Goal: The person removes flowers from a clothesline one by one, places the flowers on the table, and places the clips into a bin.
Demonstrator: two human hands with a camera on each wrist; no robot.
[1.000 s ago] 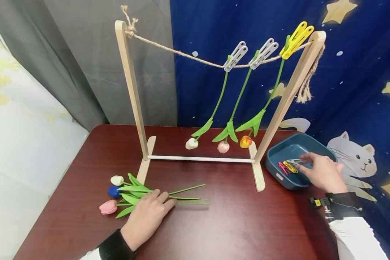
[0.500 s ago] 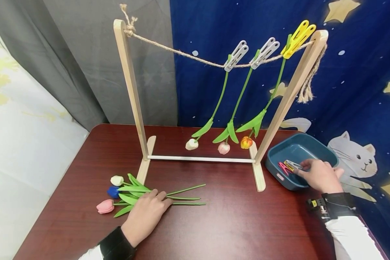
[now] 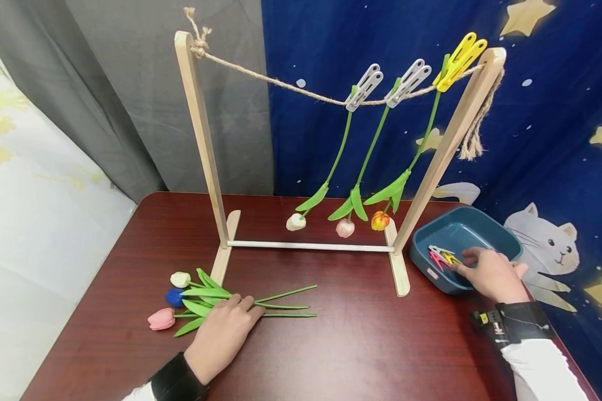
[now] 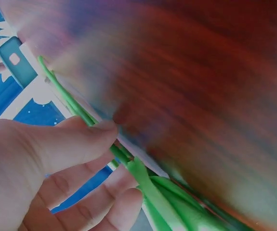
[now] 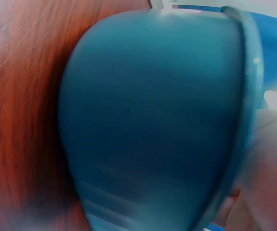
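In the head view my left hand (image 3: 224,332) lies over the green stems of several artificial tulips on the table. The left wrist view shows its thumb and fingers pinching a tulip stem (image 4: 83,113). The flower heads point left: a white tulip (image 3: 180,279), a blue tulip (image 3: 174,297) and a pink tulip (image 3: 161,319). My right hand (image 3: 496,274) reaches into a blue basin (image 3: 491,228), fingertips at a yellow clothespin (image 3: 450,258). A grey clothespin (image 3: 440,251) and a pink clothespin (image 3: 435,260) lie beside it. The basin wall mostly hides these fingers in the right wrist view.
Behind stands a wooden frame (image 3: 204,150) with a rope (image 3: 281,83) across its top. Two grey clothespins (image 3: 364,89) and a yellow one hold three tulips head-down from it. The table's (image 3: 361,345) right edge runs beside the basin.
The pink tulip has slid slightly left with my left hand. In the basin, the grey clothespin has shifted left, away from my right fingertips, which now are at the yellow one.
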